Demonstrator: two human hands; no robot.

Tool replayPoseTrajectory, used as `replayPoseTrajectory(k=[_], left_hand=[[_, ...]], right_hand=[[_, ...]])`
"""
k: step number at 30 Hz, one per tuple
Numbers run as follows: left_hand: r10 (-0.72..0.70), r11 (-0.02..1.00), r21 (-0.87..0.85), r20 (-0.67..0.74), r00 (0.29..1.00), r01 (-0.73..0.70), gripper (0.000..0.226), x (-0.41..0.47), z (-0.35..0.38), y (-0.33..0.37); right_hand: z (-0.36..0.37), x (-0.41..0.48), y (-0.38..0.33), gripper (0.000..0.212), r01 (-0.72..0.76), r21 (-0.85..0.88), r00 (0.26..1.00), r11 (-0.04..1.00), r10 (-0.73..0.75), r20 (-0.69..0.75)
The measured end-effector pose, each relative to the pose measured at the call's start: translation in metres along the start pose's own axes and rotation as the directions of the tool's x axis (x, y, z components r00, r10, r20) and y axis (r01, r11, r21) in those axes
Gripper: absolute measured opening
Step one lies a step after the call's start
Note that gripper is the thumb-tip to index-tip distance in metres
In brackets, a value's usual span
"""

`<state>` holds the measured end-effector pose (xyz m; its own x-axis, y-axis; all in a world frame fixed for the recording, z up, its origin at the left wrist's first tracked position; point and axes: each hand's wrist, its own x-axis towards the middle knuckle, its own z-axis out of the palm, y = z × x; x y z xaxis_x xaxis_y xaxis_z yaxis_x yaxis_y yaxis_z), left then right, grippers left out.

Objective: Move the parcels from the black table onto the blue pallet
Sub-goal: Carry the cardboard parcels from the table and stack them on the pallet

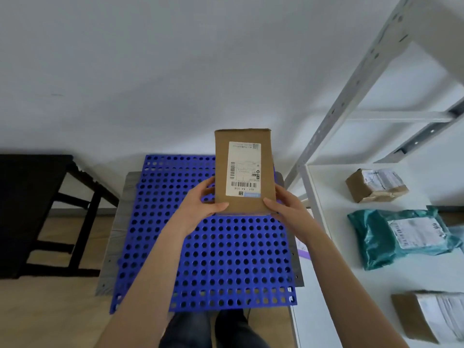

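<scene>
Held up: left grip [200,203] and right grip [286,209] each clasp a lower side of brown cardboard parcel with white label [242,169], thumbs on its face. Parcel between them, over perforated blue plastic pallet [238,259].

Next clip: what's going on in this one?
A person holds a cardboard parcel with both hands, the left hand and the right hand gripping its lower corners, label side facing the camera. The parcel is up over the blue pallet and not yet set down. The black table stands to the left. To the right, a white shelf holds a teal bag and two brown boxes.
</scene>
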<state>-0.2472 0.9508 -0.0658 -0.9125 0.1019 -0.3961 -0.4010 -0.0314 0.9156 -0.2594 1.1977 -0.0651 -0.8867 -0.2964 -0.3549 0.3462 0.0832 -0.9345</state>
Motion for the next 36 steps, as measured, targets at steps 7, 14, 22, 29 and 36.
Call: replayPoseTrajectory(k=[7,14,22,29,36], left_hand=[[0.031,0.919,0.39,-0.224,0.974,0.06,0.075,0.042,0.019,-0.004],[0.09,0.82,0.572,-0.183,0.979,0.031,0.068,0.075,0.021,-0.014],[0.059,0.769,0.638,-0.127,0.99,0.036,0.072,0.101,0.016,-0.025],[-0.014,0.759,0.645,-0.114,0.993,0.085,0.078,0.113,0.014,-0.029],[0.013,0.757,0.65,-0.123,0.992,0.07,0.077,0.116,0.014,-0.04]], right_hand=[[-0.012,0.051,0.02,0.054,-0.097,-0.084,0.995,0.992,0.096,-0.025],[-0.019,0.088,0.027,0.063,-0.146,-0.239,0.988,0.96,0.127,-0.091],[-0.022,0.108,0.041,0.066,-0.245,-0.26,0.968,0.934,0.222,-0.115],[-0.022,0.118,0.046,0.067,-0.309,-0.269,0.951,0.912,0.286,-0.121],[-0.024,0.115,0.053,0.072,-0.308,-0.247,0.95,0.919,0.285,-0.125]])
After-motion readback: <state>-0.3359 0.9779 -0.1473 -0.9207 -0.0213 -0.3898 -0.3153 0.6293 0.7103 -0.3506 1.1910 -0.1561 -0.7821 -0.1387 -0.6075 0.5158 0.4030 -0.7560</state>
